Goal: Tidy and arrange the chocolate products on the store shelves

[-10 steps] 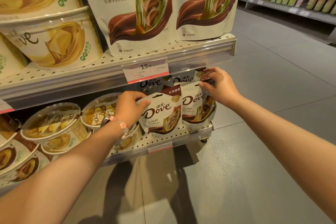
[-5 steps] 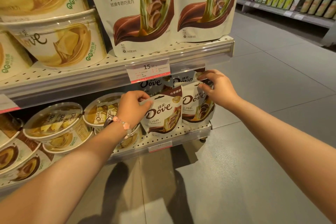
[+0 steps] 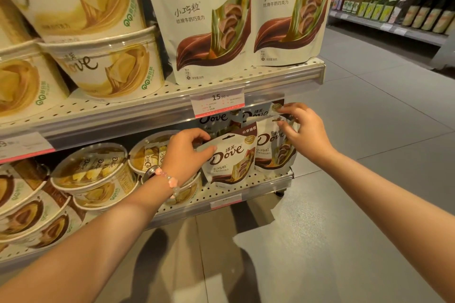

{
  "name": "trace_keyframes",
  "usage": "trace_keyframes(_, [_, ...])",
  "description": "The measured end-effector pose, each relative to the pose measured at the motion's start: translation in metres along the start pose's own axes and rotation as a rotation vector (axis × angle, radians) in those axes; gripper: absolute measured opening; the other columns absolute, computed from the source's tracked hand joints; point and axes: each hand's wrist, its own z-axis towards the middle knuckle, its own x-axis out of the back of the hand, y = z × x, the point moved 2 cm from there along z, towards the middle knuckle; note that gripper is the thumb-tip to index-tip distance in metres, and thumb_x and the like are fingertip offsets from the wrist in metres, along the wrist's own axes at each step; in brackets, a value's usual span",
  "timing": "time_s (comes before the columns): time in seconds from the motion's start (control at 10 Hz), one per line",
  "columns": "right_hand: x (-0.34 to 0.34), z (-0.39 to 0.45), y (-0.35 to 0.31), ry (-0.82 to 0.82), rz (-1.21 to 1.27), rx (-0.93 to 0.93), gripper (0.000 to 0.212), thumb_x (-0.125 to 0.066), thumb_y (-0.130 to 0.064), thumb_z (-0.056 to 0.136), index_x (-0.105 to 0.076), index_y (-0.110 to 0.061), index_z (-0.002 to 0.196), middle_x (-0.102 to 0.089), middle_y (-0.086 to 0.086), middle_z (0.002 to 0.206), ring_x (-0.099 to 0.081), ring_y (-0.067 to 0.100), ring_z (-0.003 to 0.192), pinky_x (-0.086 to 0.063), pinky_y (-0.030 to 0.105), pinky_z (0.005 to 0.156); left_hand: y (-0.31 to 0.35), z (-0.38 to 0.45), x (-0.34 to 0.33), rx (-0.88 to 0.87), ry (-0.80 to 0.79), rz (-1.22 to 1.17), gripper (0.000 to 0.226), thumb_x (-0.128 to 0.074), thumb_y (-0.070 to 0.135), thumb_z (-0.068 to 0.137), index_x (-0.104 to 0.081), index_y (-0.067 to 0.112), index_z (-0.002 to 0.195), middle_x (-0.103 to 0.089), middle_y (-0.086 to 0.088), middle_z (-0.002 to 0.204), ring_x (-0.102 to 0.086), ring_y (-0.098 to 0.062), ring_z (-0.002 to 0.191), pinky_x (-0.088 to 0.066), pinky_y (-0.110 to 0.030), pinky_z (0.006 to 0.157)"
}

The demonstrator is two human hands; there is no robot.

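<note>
A: Nearest first. What were the hands doing?

B: Left hand [image 3: 186, 152] was at the front pouch [image 3: 230, 158] on the lower shelf [image 3: 261, 181]. Thumb lay on the pouch's upper left corner and the curled fingers [image 3: 200, 133] hooked over its top edge, so it gripped that pouch. A beaded bracelet [image 3: 170, 181] sat on that wrist.

A: And the right?

B: Right hand [image 3: 304, 134] was at the second pouch [image 3: 273, 149], just right of the first and a bit behind it. Its fingers were bent and pinching the top right corner of that pouch.

A: Where did the pouches lie relative to the fingers?

B: Both stood upright near the shelf's front right end, long axis vertical, bodies hanging below the fingers. The two pouches touched or overlapped; the front one leaned slightly. Each hand was on its own pouch, the left nearer the front one.

A: Next move?

B: Judgement only: squaring the pair, probably pushing them back toward the rear pouches [image 3: 248, 115] behind. Grips are at the tops, so the bases could slide or tip.

A: Farther back?

B: Tubs [image 3: 91, 170] left on the same shelf. Above, a price tag [image 3: 218, 101] on the upper shelf rail, large pouches [image 3: 209, 19] and more tubs. Bottles [image 3: 394, 5] across the aisle.
</note>
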Motion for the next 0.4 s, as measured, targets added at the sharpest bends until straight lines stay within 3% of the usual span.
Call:
trace_keyframes(0.1, [0.007,-0.016,-0.008,0.056,0.046,0.016,0.026,-0.057,-0.019,0.092,-0.06,-0.012,0.117,-0.054,-0.002,0.116,-0.049,0.004,0.102,-0.039,0.003,0.078,-0.002,-0.018,0.019,-0.014,-0.004,-0.007,0.013,-0.07,0.021,0.08,-0.066,0.02,0.093,-0.064,0.007,0.091,-0.058,-0.007,0.085,-0.049,-0.021,0.077])
trace_keyframes(0.2, [0.01,-0.031,-0.023,0.074,0.142,-0.021,0.02,-0.053,-0.012,0.093,-0.059,-0.011,0.113,-0.053,-0.004,0.108,-0.051,-0.007,0.092,-0.041,-0.001,0.072,-0.002,-0.041,0.042,0.054,-0.059,-0.099,0.005,-0.064,0.023,0.084,-0.065,0.027,0.087,-0.062,0.013,0.085,-0.058,-0.001,0.078,-0.049,-0.019,0.071])
trace_keyframes(0.3, [0.01,-0.044,-0.037,0.117,0.194,-0.059,0.017,-0.049,-0.012,0.094,-0.054,-0.022,0.108,-0.054,-0.009,0.101,-0.054,-0.003,0.093,-0.047,0.01,0.068,-0.013,-0.061,0.066,0.134,-0.136,-0.274,0.01,-0.066,0.016,0.084,-0.068,0.024,0.079,-0.063,0.003,0.073,-0.057,-0.001,0.071,-0.047,-0.015,0.062])
trace_keyframes(0.4, [0.014,-0.066,-0.052,0.134,0.288,-0.156,0.018,-0.047,-0.012,0.095,-0.053,-0.024,0.106,-0.059,-0.011,0.097,-0.058,0.006,0.091,-0.048,0.012,0.069,-0.023,-0.083,0.094,0.177,-0.176,-0.337,0.012,-0.067,0.038,0.07,-0.07,0.027,0.074,-0.066,0.004,0.069,-0.059,-0.007,0.066,-0.048,-0.027,0.058])
